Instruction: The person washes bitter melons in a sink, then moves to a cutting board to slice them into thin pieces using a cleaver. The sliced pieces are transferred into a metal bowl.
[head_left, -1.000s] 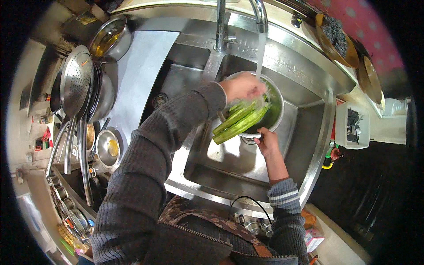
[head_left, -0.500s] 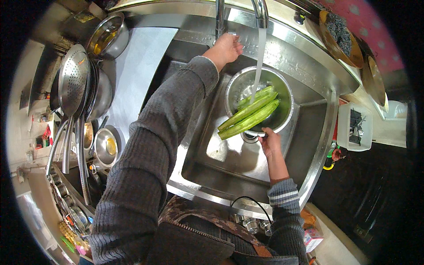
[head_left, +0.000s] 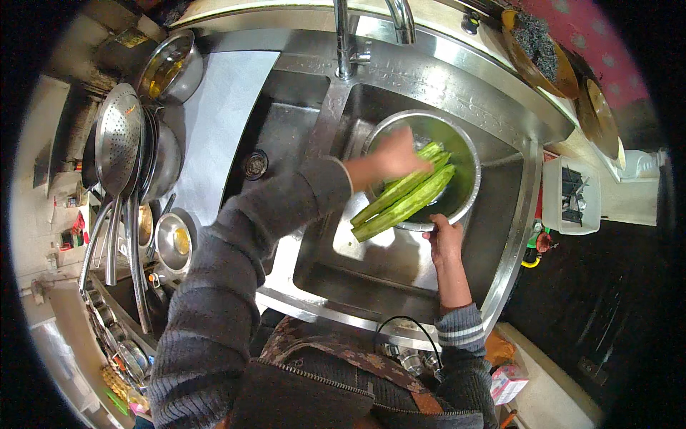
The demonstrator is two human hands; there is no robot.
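Note:
A round stainless steel bowl (head_left: 468, 154) stands in the right basin of the sink (head_left: 343, 272). Several long green gourds (head_left: 411, 204), peeled and ridged like loofahs, lean in it, their lower ends sticking out over the near left rim. My right hand (head_left: 444, 238) pinches that bowl's near rim between thumb and fingers. Over the bowl's left side, my left hand (head_left: 396, 154) is smeared by motion beside the upper ends of the gourds; its fingers cannot be made out. Above, the faucet (head_left: 401, 28) shows no stream.
A grey board (head_left: 229, 107) lies left of the smaller basin, which has a drain (head_left: 255, 164). Skimmers and ladles (head_left: 118, 143) hang over steel bowls on the left. On the right are a white plastic tub (head_left: 575, 189) and a wooden bowl (head_left: 525, 64) holding a scrubber.
My left hand has come down from beside the faucet into the bowl. The water stream has stopped. My right hand stays on the rim.

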